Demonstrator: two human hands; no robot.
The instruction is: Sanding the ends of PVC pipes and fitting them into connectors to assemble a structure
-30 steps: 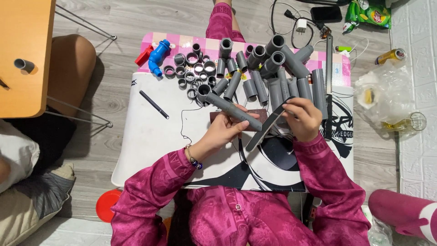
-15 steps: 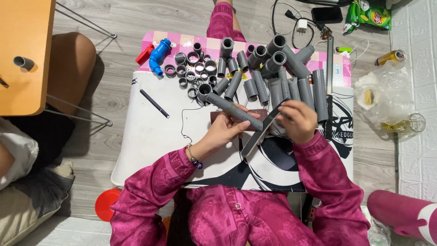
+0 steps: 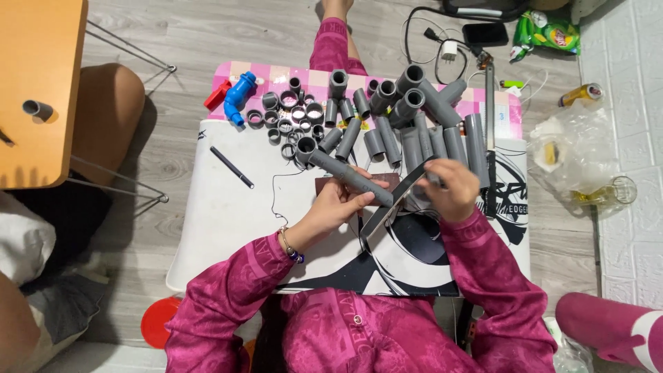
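My left hand (image 3: pixel 336 206) grips a long grey plastic pipe (image 3: pixel 343 173) with a socket at its far left end, held slanted over a white board (image 3: pixel 228 221) with black line art. My right hand (image 3: pixel 454 190) holds a flat dark metal blade-like strip (image 3: pixel 390 204) that crosses the pipe's near end. Both sleeves are magenta. Beyond the hands lie several grey pipe pieces (image 3: pixel 414 131) and small grey ring fittings (image 3: pixel 293 117).
A blue fitting (image 3: pixel 238 97) and a red one (image 3: pixel 216 94) lie at the board's far left, a black pen (image 3: pixel 232 167) on its left part. Another person's knee (image 3: pixel 107 110) and an orange table (image 3: pixel 34 83) stand left. Cables, a charger, bottles and plastic bags lie right.
The hands, pipe and strip stay in nearly the same place; my right hand has shifted slightly along the strip.
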